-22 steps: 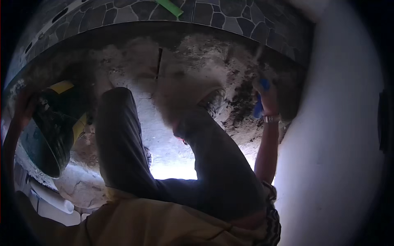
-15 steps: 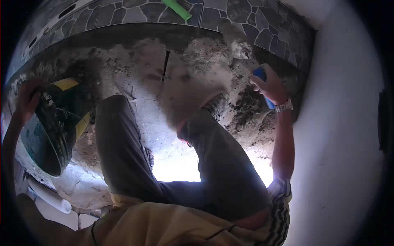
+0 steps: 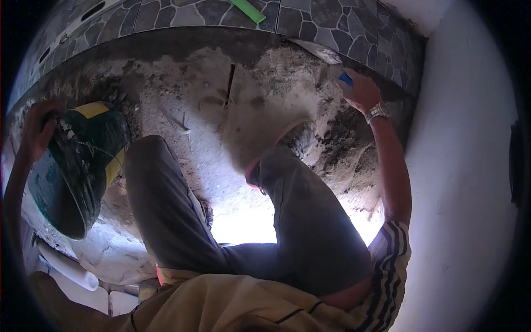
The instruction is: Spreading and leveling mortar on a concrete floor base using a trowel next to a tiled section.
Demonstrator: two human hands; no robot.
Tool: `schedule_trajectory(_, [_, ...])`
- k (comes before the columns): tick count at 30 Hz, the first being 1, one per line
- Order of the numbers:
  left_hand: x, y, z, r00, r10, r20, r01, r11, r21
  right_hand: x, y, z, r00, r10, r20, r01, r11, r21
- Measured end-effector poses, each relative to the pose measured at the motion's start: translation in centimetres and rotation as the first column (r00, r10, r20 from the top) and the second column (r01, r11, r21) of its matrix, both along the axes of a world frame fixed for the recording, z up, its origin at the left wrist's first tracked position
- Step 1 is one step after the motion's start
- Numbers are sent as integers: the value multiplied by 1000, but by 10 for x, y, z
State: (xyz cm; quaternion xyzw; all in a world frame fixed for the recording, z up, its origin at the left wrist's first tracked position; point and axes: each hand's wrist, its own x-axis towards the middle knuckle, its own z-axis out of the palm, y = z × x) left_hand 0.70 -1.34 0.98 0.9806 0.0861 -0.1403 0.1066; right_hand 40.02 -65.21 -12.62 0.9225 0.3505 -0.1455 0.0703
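Observation:
My right hand [image 3: 362, 93] is closed round the blue handle of a trowel [image 3: 316, 50]. The trowel's pale, dirt-smeared blade lies along the edge of the stone-patterned tiles, at the far side of the bare ground. At the far left, a dark green bucket [image 3: 91, 138] with yellow patches lies tilted, its mouth facing toward me and to the left. My left hand [image 3: 40, 130] has its fingers curled over the bucket's upper rim. A thin wire handle hangs across the bucket's side.
Grey stone-patterned tiles [image 3: 326, 27] run along the far side, with a green strip [image 3: 248, 10] on them. A white wall [image 3: 459, 166] rises on the right. Rough ground [image 3: 204, 83] with loose dark soil [image 3: 345, 135] surrounds my feet. A white tube [image 3: 69, 268] lies lower left.
My right hand has moved away from me with the trowel, and the blade now lies along the tile edge. My left hand stays on the bucket.

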Motion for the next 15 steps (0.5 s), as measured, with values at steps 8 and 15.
schedule_trajectory(8, [23, -28, 17, 988, 60, -141, -63, 998, -18, -30, -4, 39, 991, -124, 59, 123, 992, 14])
schedule_trajectory(15, [9, -1, -7, 999, 5, -45, -2, 997, 72, -27, 51, 19, 999, -39, -36, 36, 996, -82])
